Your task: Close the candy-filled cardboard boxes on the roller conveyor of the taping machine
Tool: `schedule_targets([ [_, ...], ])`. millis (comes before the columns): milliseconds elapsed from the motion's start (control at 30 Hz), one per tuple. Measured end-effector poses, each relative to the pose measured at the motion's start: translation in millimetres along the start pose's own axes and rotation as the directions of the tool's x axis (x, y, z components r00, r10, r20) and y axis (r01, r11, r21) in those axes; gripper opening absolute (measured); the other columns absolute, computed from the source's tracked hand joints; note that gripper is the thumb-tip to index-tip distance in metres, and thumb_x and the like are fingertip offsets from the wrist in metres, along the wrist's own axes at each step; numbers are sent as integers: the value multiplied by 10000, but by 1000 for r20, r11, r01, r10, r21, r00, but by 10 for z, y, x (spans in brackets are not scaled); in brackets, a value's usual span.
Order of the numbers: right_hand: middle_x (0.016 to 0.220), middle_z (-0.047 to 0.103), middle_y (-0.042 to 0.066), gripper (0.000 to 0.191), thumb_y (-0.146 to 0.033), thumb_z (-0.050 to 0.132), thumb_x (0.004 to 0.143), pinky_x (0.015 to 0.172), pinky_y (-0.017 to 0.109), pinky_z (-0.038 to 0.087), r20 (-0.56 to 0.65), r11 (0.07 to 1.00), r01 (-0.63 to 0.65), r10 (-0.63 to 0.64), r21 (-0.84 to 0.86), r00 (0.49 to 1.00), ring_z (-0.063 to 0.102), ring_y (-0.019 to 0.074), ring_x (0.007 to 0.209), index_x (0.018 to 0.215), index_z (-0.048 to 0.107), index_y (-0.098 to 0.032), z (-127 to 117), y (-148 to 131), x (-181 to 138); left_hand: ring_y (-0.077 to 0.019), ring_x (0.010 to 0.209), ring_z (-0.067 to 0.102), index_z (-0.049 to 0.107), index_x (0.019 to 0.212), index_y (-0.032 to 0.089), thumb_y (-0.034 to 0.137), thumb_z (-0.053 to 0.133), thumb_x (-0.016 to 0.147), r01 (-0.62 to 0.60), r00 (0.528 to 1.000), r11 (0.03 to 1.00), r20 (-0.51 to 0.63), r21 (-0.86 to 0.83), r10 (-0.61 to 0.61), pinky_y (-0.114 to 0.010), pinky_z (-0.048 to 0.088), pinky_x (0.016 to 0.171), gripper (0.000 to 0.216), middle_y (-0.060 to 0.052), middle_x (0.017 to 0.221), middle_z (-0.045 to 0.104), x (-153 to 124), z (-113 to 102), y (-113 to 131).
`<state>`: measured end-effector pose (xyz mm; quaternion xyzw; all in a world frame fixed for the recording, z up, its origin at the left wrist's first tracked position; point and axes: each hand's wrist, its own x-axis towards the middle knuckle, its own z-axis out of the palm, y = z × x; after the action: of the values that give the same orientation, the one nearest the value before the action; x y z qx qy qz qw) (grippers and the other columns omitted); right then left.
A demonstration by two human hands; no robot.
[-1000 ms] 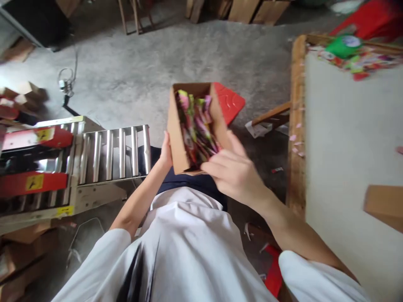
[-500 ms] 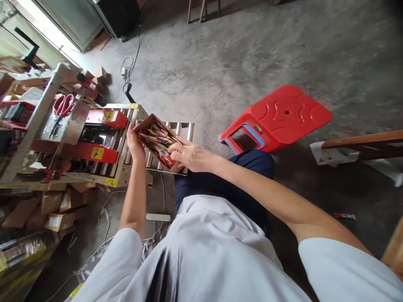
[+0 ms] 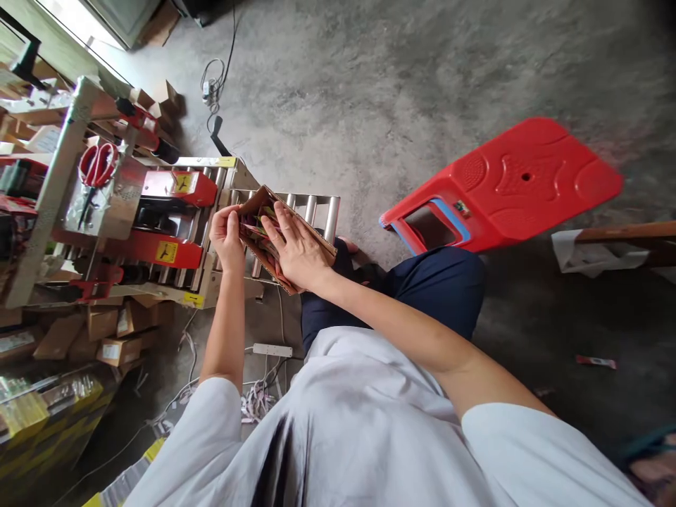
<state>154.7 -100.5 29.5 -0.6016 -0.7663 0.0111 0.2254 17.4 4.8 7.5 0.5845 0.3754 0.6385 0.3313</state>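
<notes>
The person held a brown cardboard box (image 3: 256,199) with both hands, low in front of their knees. The box sat just over the shiny metal rollers (image 3: 313,210) at the end of a machine with red parts (image 3: 158,248). Bright little packets (image 3: 253,227) peeked out of the box (pink, green and yellow ones). The left hand (image 3: 227,238) was curled around the left end of the box and gripped it tight. The right hand (image 3: 294,248) lay flat on the top flap, with its fingers out straight, gripping nothing. A red plastic stool (image 3: 510,184) lay tipped over on the grey floor, off to the right. Red scissors (image 3: 98,165) hung on the machine's frame, well away from the hands.
</notes>
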Motion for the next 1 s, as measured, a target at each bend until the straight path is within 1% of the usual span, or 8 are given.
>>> schedule_targets([
  [133, 1655, 235, 33, 639, -211, 457, 907, 1240, 590, 192, 120, 988, 150, -145, -30, 982, 164, 287, 1540, 1536, 358, -269, 4, 42, 68, -158, 966, 666, 677, 960, 217, 500, 586, 922, -3, 1000, 997, -22, -71, 2, -288, 523, 925, 299, -21, 984, 687, -9, 23, -36],
  [267, 1579, 382, 138, 453, -253, 427, 925, 1138, 568, 348, 309, 995, 51, -20, -91, 951, 290, 329, 1481, 1330, 620, -193, 22, 43, 225, -155, 937, 676, 676, 938, 214, 587, 564, 906, 53, 999, 989, -5, -141, -54, -284, 530, 894, 391, -27, 987, 698, -22, 17, -54],
  [400, 1361, 609, 146, 382, -282, 448, 923, 1128, 577, 333, 388, 996, 22, 15, -90, 922, 421, 354, 1371, 1201, 697, -198, 28, 46, 290, -154, 823, 681, 688, 823, 212, 638, 554, 886, 108, 988, 989, 119, -98, -97, -275, 539, 805, 451, -32, 868, 706, 36, -61, 21],
  [500, 1342, 593, 169, 396, -297, 451, 938, 1093, 589, 350, 353, 999, 30, -16, -34, 936, 451, 367, 1325, 1260, 655, -192, -10, 80, 221, -149, 727, 658, 692, 710, 199, 625, 605, 854, 110, 950, 994, 291, 23, -112, -259, 524, 719, 458, -40, 747, 691, 142, -107, 123],
  [567, 1405, 520, 183, 395, -277, 469, 939, 1071, 567, 377, 237, 998, 67, -69, 20, 969, 450, 357, 1313, 1288, 620, -173, -46, 111, 148, -149, 698, 638, 691, 667, 191, 607, 637, 838, 81, 924, 992, 365, 101, -113, -254, 511, 689, 453, -43, 703, 685, 203, -108, 184],
  [700, 1445, 476, 173, 389, -180, 393, 970, 1083, 460, 394, 32, 984, 169, -172, 63, 985, 457, 290, 1310, 1316, 561, -123, -72, 117, 77, -136, 669, 614, 694, 664, 192, 615, 592, 866, 18, 924, 994, 377, 109, -58, -244, 494, 667, 480, -38, 679, 679, 218, -82, 207],
  [900, 1184, 666, 193, 347, -215, 474, 956, 1005, 448, 447, 319, 996, 78, -58, -53, 946, 620, 306, 1096, 1223, 620, -49, 33, -42, 237, -133, 674, 629, 690, 692, 194, 626, 582, 858, 52, 921, 995, 382, 82, -79, -233, 500, 664, 475, -41, 710, 691, 218, -131, 133],
  [1000, 1254, 637, 189, 354, -237, 522, 939, 1034, 470, 437, 314, 996, 87, -72, -33, 947, 595, 327, 1147, 1226, 643, -69, 28, -23, 264, -131, 639, 621, 684, 680, 178, 585, 612, 843, 69, 893, 989, 434, 128, -119, -231, 490, 635, 444, -43, 668, 675, 261, -108, 186],
])
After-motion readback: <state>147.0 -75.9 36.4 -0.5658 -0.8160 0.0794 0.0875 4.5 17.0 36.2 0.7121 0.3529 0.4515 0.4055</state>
